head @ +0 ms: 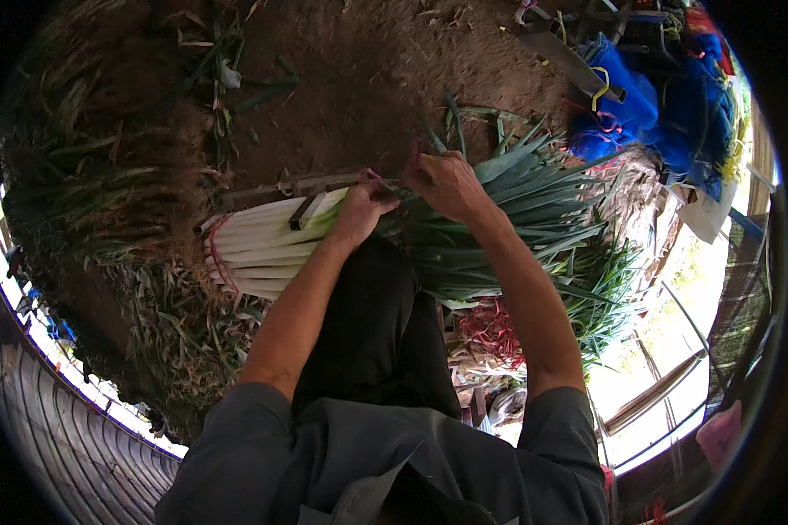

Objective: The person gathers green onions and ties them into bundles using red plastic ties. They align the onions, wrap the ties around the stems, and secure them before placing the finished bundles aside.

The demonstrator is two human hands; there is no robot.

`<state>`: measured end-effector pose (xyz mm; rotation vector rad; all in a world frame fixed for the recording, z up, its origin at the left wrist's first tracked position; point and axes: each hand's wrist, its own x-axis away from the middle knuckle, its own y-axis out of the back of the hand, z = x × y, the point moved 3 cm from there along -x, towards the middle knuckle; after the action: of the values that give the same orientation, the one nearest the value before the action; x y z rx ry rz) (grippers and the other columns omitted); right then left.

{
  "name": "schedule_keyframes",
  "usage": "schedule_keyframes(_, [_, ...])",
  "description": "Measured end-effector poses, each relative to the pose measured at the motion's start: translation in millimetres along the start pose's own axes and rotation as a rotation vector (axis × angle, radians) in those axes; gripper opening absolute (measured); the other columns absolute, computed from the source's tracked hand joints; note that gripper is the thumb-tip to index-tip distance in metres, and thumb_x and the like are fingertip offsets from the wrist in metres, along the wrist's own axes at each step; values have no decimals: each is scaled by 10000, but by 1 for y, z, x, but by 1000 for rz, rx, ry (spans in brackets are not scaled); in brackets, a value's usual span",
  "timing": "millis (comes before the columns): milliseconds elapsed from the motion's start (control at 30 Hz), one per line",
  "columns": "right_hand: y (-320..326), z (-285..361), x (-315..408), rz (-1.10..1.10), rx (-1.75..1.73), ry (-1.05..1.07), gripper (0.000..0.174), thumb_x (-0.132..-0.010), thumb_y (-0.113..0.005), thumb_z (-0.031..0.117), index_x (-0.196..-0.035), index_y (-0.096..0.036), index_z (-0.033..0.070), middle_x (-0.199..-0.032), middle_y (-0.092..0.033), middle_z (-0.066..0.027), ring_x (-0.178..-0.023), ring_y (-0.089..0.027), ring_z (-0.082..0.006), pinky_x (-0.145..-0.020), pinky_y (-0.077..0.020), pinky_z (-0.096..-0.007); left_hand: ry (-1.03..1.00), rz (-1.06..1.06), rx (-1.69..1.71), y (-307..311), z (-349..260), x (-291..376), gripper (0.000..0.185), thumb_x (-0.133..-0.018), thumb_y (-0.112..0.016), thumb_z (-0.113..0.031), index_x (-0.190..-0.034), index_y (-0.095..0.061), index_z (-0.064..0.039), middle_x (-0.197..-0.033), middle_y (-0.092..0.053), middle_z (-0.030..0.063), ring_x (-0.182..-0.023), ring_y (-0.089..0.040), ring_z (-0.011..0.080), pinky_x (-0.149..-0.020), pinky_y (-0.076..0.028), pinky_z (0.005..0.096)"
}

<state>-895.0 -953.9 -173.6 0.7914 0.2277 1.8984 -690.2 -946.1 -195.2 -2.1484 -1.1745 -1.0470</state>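
A thick bundle of long green onions [269, 246] lies crosswise before me, white stalks at left and leaves [532, 197] fanning out at right. A red tie [217, 256] circles the white end. My left hand [364, 210] is closed at the far side of the bundle's middle, with a bit of reddish string [370, 174] showing at its fingers. Just right of it, my right hand [450, 184] pinches more reddish string, slightly blurred. The string's path around the bundle is mostly hidden. My dark-trousered knee [381, 269] is against the bundle's near side.
A short wooden or metal post [307, 210] stands against the white stalks. Loose red ties [492, 335] lie by my right forearm. Blue net bags [620, 92] sit at far right. Onion piles [98, 203] and trimmed leaves [177, 315] cover the left side, with bare soil [368, 79] beyond.
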Motion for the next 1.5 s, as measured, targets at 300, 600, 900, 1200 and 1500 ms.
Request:
schedule_keyframes(300, [-13,18,35,-146,-73,-13,311,-858,-782,219,-1051,-625,33,-985,-708,-190,-879,-681,-436,-745,-526,-513,-4,26,212,0,1,-1,181,-936,-752,-190,-902,-692,-22,-883,-679,37,-838,-624,149,-801,-493,349])
schedule_keyframes(600, [-42,14,58,-212,102,131,263,-837,-679,93,-1098,-676,53,-886,-687,-129,-782,-668,-378,-683,-514,-469,29,-57,145,1,2,-2,145,-939,-747,-144,-923,-702,-7,-887,-682,37,-816,-615,134,-768,-492,313])
schedule_keyframes(900, [-56,18,70,-311,183,195,392,-814,-690,63,-1205,-689,79,-806,-633,-70,-672,-622,-290,-616,-464,-422,-33,-102,181,0,6,-2,169,-914,-771,-160,-934,-705,-6,-918,-678,37,-852,-600,146,-814,-482,337])
schedule_keyframes(1200, [-58,20,72,-297,214,210,381,-847,-704,74,-1228,-690,79,-807,-609,-73,-648,-599,-283,-599,-431,-411,-5,-124,139,-1,10,-2,190,-924,-761,-185,-928,-733,2,-898,-697,47,-830,-623,152,-786,-495,365])
schedule_keyframes(1500, [-51,25,54,-26,313,93,416,-813,-648,55,-1220,-685,130,-873,-686,-108,-749,-681,-358,-628,-496,-491,20,-173,89,-2,10,0,246,-924,-768,-242,-933,-725,0,-913,-697,67,-851,-627,170,-798,-498,390])
